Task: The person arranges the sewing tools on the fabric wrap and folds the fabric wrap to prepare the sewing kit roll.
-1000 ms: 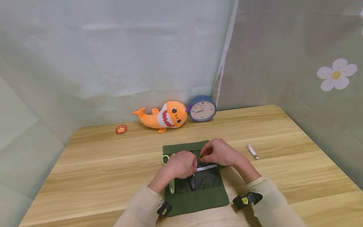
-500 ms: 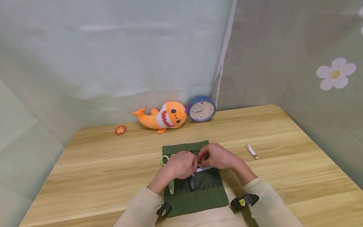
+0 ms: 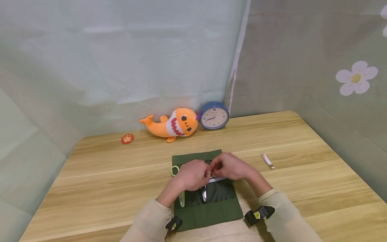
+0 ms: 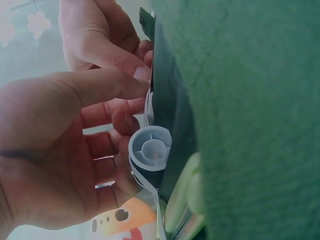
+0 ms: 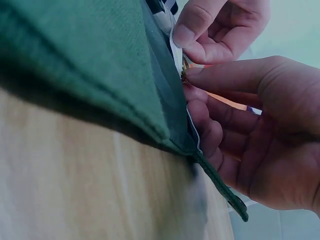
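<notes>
A dark green fabric organizer [image 3: 208,215] lies unfolded on the table, with a white elastic band [image 3: 218,179] across it. My left hand [image 3: 193,174] pinches the band between thumb and finger; the right wrist view shows the thumb [image 5: 184,35] on it. Close beside it, my right hand [image 3: 232,166] pinches a small gold ring-shaped item [image 5: 185,70] at the band, mostly hidden by the fingers. Light green scissors [image 3: 181,199] sit under the band on the left. Next to them is a slender shiny item [image 3: 204,194]. A white-ended spool [image 4: 150,149] shows behind my left fingers.
A pink-and-white strip with a gold end [image 3: 267,161] lies on the wooden table [image 3: 105,188] to the right. At the back are an orange plush shark [image 3: 169,126], a blue alarm clock [image 3: 214,116] and a red round badge [image 3: 127,138].
My right hand has moved down and left, bringing the gold ring-shaped item to the elastic band next to my left hand. The left hand keeps its hold. The slender item now shines brighter.
</notes>
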A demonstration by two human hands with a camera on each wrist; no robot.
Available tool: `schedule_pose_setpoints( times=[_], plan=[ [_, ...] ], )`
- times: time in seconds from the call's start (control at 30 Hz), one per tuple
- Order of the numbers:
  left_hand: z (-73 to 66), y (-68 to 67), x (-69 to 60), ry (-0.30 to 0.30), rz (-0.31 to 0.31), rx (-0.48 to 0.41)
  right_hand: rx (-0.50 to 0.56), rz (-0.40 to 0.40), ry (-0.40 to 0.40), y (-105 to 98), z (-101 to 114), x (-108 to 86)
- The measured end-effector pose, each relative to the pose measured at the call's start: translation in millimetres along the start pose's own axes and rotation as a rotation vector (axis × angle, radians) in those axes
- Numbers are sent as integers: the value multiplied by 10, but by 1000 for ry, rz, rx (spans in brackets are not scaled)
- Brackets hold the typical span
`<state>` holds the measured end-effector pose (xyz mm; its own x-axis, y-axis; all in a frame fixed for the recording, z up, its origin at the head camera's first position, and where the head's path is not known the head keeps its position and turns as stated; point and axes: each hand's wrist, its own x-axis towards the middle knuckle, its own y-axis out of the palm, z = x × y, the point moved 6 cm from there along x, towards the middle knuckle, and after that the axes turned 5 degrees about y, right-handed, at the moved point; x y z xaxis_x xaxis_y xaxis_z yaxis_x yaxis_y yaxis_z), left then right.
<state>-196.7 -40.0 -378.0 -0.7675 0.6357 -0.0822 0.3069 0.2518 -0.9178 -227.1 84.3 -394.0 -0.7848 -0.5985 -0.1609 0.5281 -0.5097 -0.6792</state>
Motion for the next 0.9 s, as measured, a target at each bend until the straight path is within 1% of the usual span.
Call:
schedule_pose_setpoints(
  times=[0.2, 0.47, 0.67, 0.9],
  plan=[
    [-9, 0, 3, 29, -5, 13, 17, -13, 17, 7, -9, 5],
    [-7, 2, -2, 22, 3, 8, 38, -39, 14, 14, -1, 5],
    [-2, -4, 0, 11, -2, -16, 62, -44, 12, 16, 5, 3],
    [8, 0, -2, 15, -9, -21, 56, -53, 47, 15, -10, 5]
  ],
)
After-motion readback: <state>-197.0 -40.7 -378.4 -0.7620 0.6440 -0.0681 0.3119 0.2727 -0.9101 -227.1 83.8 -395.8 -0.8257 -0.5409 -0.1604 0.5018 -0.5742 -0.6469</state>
